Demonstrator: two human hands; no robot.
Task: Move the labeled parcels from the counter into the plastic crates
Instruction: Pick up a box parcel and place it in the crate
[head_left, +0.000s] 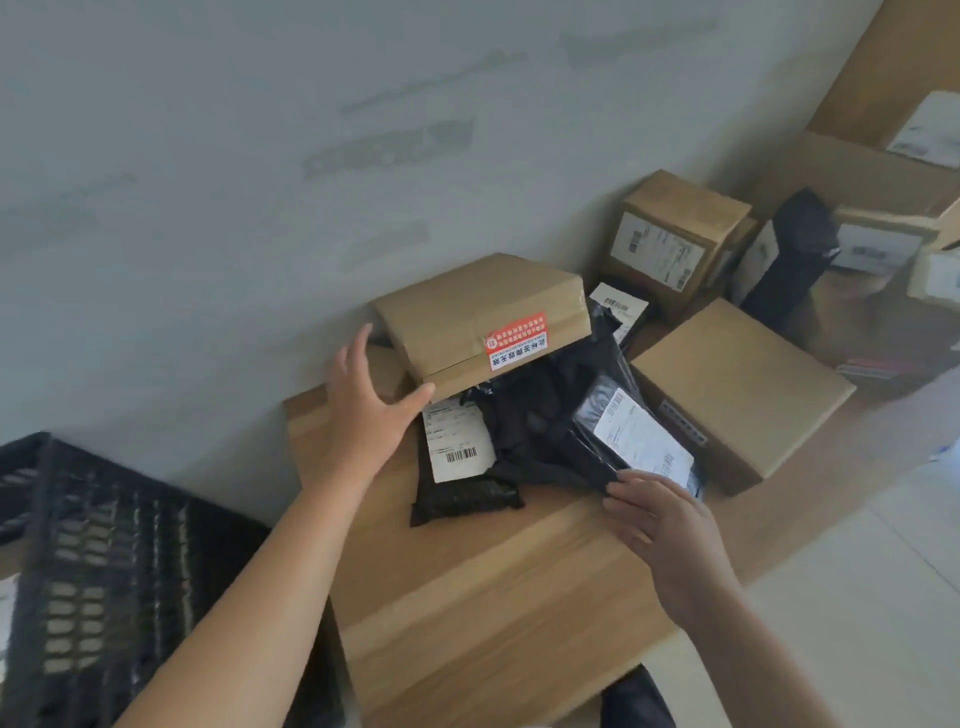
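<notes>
The flat cardboard box (480, 317) with the red sticker (515, 340) is found up and ahead of both hands, perched tilted on top of a heap of black poly mailers (545, 431) at the wall end of the wooden counter (493, 587). Its long axis is seen running left-near to right-far, roughly along the wall, with the near-left corner overhanging the pile. The left hand (363, 410) is by far the nearer: it is spread wide, fingers straight, thumb tip touching or just under that overhanging corner, fingers raised beside the box's left end; nothing is gripped yet. The right hand (662, 525) is kept lower and to the right, well apart from the box, fingers loosely extended with the tips resting on the near edge of a black mailer with a white label (641, 441); whether that edge is pinched cannot be told, it reads as a flat touch. The black plastic crate (104, 571) is placed down-left of the counter, on the left arm's side, so a lift of the box and a leftward swing are judged the likely next move. More labelled cartons (670, 244) are left further right on the counter.
</notes>
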